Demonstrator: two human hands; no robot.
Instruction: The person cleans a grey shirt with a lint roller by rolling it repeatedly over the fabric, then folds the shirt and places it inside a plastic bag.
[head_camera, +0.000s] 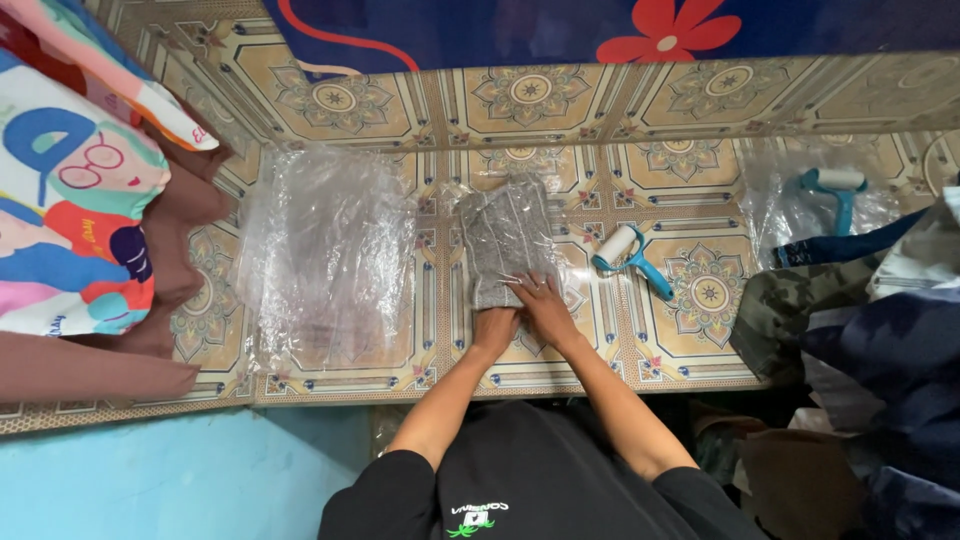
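A folded grey garment (505, 235) lies inside a clear plastic bag on the patterned tiled counter (700, 345), in the middle of the view. My left hand (493, 328) rests at the near end of the bagged garment, fingers curled against its edge. My right hand (543, 303) lies flat on the bag's near end, fingers spread, pressing the plastic. The two hands touch each other.
A stack of empty clear plastic bags (325, 250) lies to the left. A lint roller with a blue handle (630, 258) lies right of the garment, another lint roller (838, 188) at the far right on plastic. Piled clothes (880, 320) sit right, colourful fabric (70, 190) left.
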